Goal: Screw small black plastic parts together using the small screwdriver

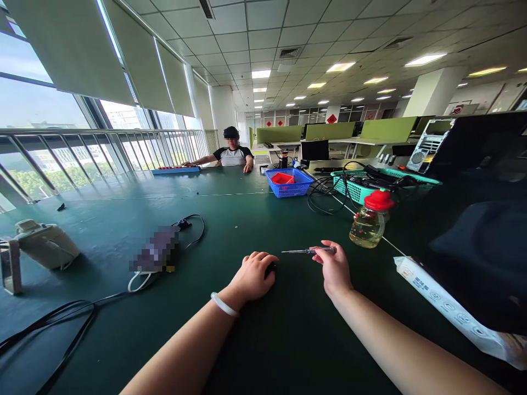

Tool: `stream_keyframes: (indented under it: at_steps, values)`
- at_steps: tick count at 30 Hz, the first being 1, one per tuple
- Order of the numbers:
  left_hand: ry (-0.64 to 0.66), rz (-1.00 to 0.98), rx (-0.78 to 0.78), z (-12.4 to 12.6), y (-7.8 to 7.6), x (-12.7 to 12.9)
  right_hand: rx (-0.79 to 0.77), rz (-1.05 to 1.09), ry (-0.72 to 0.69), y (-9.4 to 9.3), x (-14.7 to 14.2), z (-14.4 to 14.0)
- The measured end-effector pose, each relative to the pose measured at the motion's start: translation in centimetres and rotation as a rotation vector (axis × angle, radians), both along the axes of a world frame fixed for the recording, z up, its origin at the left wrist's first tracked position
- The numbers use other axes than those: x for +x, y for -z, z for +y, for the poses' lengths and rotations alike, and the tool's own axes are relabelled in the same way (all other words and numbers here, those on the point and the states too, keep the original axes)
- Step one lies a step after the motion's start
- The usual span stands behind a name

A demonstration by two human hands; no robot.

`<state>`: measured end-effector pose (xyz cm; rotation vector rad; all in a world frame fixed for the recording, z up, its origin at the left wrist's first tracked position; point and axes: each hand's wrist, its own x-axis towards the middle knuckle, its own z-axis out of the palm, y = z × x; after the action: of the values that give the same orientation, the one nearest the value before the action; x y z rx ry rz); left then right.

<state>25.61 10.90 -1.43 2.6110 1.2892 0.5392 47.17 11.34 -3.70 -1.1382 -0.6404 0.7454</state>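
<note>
My right hand (335,269) grips a thin screwdriver (302,250) by its see-through handle. Its metal shaft points left, a little above the table. My left hand (253,276) rests on the dark green table (263,340), fingers curled over a small black thing (270,267). Most of that thing is hidden under the palm, so its kind does not show. The screwdriver's tip is just right of my left fingers, apart from them. A white bangle (223,305) circles my left wrist.
Ahead stand a blue basket (289,188) with a red tray (282,179) and a green basket (356,192) of cables. At right are a red-capped bottle (368,226) and a white packet (448,310). Left lie a bag (47,245) and cables (78,323). A person (233,156) sits opposite.
</note>
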Motion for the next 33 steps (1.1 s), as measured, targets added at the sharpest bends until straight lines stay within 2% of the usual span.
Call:
stream_keyframes:
  at_steps: [5,9,11,13,19,23,26,29,33]
  values:
    - [-0.009,0.065,-0.03,-1.4,-0.6,0.6,-0.005,0.01,-0.02,-0.4,-0.2,-0.6]
    - [-0.009,0.076,-0.043,-4.1,-1.1,-1.7,-0.005,0.02,-0.026,-0.5,-0.3,-1.0]
    - [-0.011,0.082,-0.032,-5.5,-1.2,-4.1,-0.002,0.018,-0.032,-0.4,-0.4,-1.0]
    - [-0.07,0.076,-0.037,-6.7,-1.0,-7.4,0.004,0.012,-0.041,-0.3,-0.4,-1.0]
    - [-0.425,0.046,0.028,-8.2,0.1,-18.9,0.003,-0.013,-0.086,0.1,-0.4,-1.0]
    - [-0.576,0.071,0.068,-8.2,0.0,-24.0,0.0,-0.023,-0.1,0.1,-0.5,-1.0]
    - [-0.619,0.025,0.101,-8.0,-0.8,-25.2,0.007,-0.03,-0.102,0.0,-0.5,-1.1]
    - [-0.657,-0.108,0.133,-8.0,-2.0,-25.0,0.01,-0.041,-0.094,0.0,-0.5,-1.1]
    - [-0.8,-0.326,0.115,-9.0,-3.4,-24.5,0.014,-0.049,-0.091,0.0,-0.5,-1.2]
